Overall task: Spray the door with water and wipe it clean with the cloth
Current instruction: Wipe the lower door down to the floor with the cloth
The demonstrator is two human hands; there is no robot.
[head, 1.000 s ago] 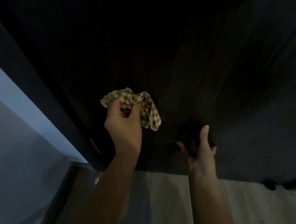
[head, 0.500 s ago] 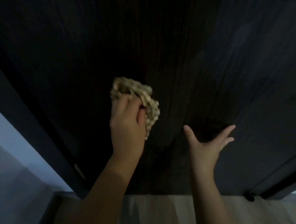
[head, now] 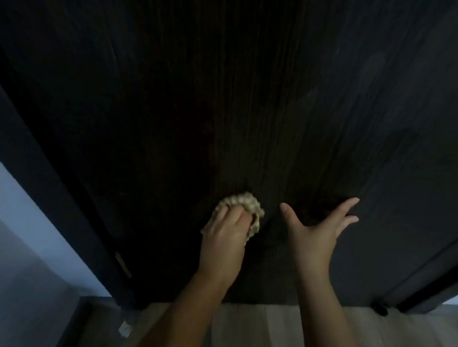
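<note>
A dark wood-grain door point(head: 253, 95) fills most of the head view. My left hand point(head: 226, 231) is shut on a bunched beige checked cloth point(head: 243, 202) and presses it flat against the door's lower part. To its right, my right hand point(head: 318, 228) is open with fingers spread, palm toward the door, holding nothing. No spray bottle is in view.
The door's dark frame point(head: 50, 169) runs down the left, with a metal hinge plate point(head: 123, 264) low on it. A pale blue wall point(head: 13, 215) lies left of the frame. Light wooden floor point(head: 267, 332) spans the bottom. A small black door stop point(head: 378, 308) sits at the lower right.
My left hand bunched the loosely hanging cloth into a wad and pressed it on the door. My right hand spread its fingers wider. The view tilted up.
</note>
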